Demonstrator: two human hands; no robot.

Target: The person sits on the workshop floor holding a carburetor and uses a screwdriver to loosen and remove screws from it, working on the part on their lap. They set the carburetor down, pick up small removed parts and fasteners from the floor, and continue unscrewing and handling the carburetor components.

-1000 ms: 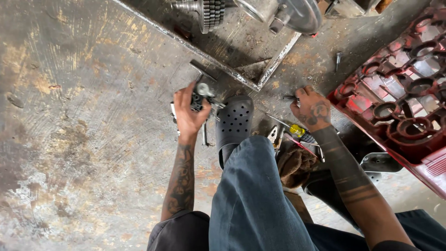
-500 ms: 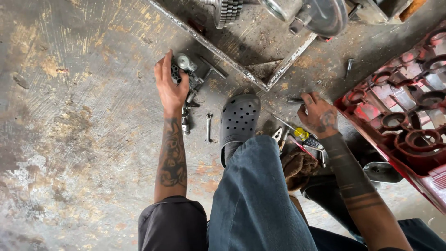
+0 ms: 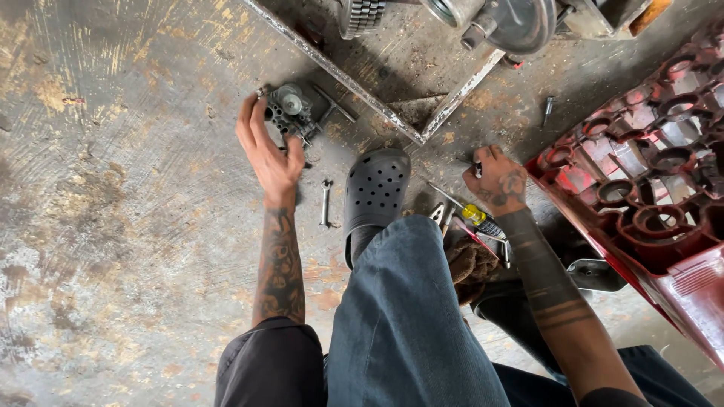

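Head view: left hand (image 3: 269, 154) fingers released beside one carburetor (image 3: 290, 111); right hand (image 3: 498, 181) clenched, contents unclear.

A repair workshop: stained concrete floor (image 3: 113, 226), red socket tray (image 3: 648, 181), scattered tools.

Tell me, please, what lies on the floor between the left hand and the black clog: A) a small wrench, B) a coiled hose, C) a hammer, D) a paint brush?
A: a small wrench lies lengthwise on the concrete floor, just right of the left hand and left of the black clog.
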